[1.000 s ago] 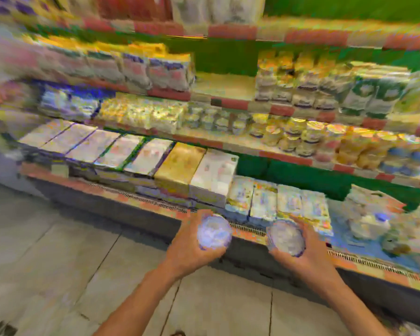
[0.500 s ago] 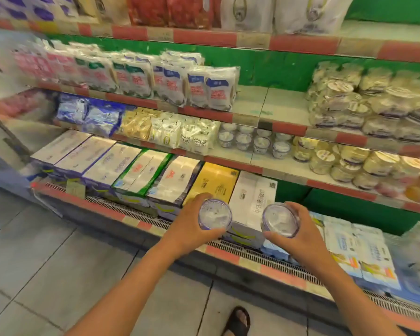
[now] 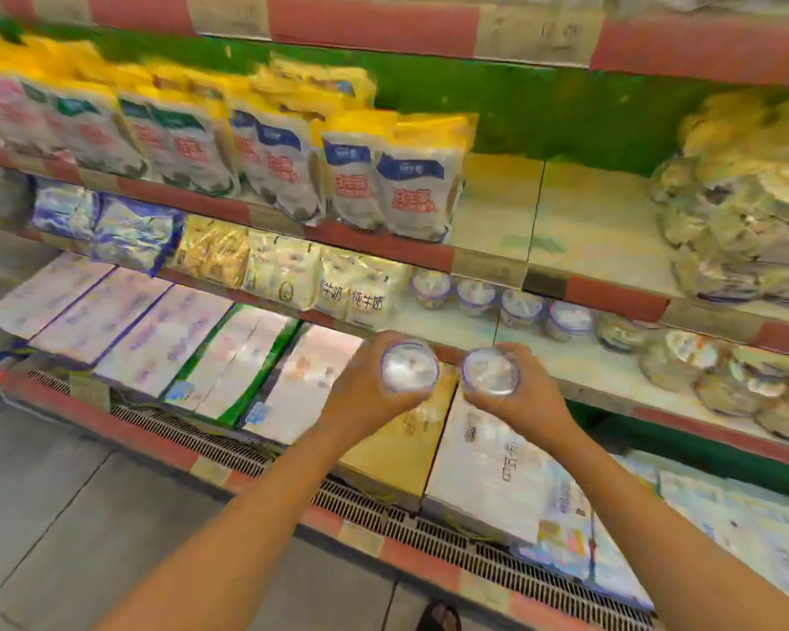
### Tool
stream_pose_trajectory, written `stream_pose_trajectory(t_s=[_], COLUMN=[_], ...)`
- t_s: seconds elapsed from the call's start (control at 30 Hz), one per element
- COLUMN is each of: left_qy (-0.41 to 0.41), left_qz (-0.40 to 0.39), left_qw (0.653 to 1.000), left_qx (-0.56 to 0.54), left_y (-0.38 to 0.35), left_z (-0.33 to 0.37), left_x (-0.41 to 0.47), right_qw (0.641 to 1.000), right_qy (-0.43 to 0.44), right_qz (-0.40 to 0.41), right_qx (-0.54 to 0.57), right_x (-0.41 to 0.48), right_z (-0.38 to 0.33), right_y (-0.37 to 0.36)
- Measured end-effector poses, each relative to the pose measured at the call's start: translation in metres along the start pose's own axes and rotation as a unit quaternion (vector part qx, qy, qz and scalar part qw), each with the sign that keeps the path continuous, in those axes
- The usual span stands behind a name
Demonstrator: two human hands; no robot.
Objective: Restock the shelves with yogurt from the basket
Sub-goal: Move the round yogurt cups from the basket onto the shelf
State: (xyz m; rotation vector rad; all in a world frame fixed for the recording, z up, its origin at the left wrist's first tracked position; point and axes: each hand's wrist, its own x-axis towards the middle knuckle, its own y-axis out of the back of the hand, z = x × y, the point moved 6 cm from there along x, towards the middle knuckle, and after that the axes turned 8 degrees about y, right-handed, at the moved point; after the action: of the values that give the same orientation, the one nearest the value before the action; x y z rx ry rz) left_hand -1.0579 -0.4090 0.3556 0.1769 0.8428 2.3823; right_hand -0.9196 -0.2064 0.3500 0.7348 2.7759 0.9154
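Shop aisle, green-backed shelving ahead. Yogurt cup (image 3: pixel 409 367) held in my left hand (image 3: pixel 365 393), grip closed round it. Second yogurt cup (image 3: pixel 490 372) likewise in my right hand (image 3: pixel 524 398). Both side by side at front edge of middle shelf (image 3: pixel 579 371), near row of cups (image 3: pixel 474 296). Flat cartons (image 3: pixel 165 339) below.

Clear glossy plastic yogurt cups (image 3: pixel 409 368), shiny plastic milk bags (image 3: pixel 417 193), metal grille (image 3: pixel 497 557)

Bare shelf (image 3: pixel 579 357) lies open before the cup row (image 3: pixel 520 307), between milk bags (image 3: pixel 365 293) and wrapped tubs (image 3: pixel 675 357).
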Motion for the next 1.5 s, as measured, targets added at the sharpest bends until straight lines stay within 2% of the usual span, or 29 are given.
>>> stream_pose_trajectory(t_s=[0.17, 0.3, 0.43, 0.67, 0.83, 1.07, 1.23, 1.5], left_qy=[0.039, 0.027, 0.046, 0.063, 0.063, 0.021, 0.030, 0.039], left_qz=[0.018, 0.023, 0.031, 0.029, 0.021, -0.015, -0.044, -0.100], left_qw=[0.999, 0.998, 0.997, 0.997, 0.998, 0.998, 0.990, 0.982], left_qx=[0.030, 0.051, 0.045, -0.025, -0.009, 0.056, 0.129, 0.158], left_y=[-0.028, -0.046, -0.055, -0.067, -0.074, -0.066, -0.066, -0.064], left_z=[-0.016, -0.029, -0.037, -0.055, -0.063, -0.046, -0.038, -0.034], left_x=[0.078, 0.123, 0.150, 0.175, 0.186, 0.183, 0.188, 0.195], right_qw=[0.999, 0.996, 0.992, 0.989, 0.991, 0.990, 0.990, 0.993], right_qy=[-0.022, -0.020, -0.084, -0.036, -0.021, -0.032, -0.031, -0.038], right_qz=[0.027, 0.064, 0.062, 0.143, 0.130, 0.117, 0.111, 0.069], right_qx=[0.012, 0.057, 0.065, 0.024, -0.024, -0.068, -0.080, -0.087], right_x=[0.071, 0.109, 0.125, 0.131, 0.130, 0.131, 0.130, 0.131], right_z=[0.021, 0.040, 0.067, 0.063, 0.068, 0.077, 0.078, 0.077], right_y=[-0.016, -0.031, -0.052, -0.058, -0.056, -0.057, -0.060, -0.060])
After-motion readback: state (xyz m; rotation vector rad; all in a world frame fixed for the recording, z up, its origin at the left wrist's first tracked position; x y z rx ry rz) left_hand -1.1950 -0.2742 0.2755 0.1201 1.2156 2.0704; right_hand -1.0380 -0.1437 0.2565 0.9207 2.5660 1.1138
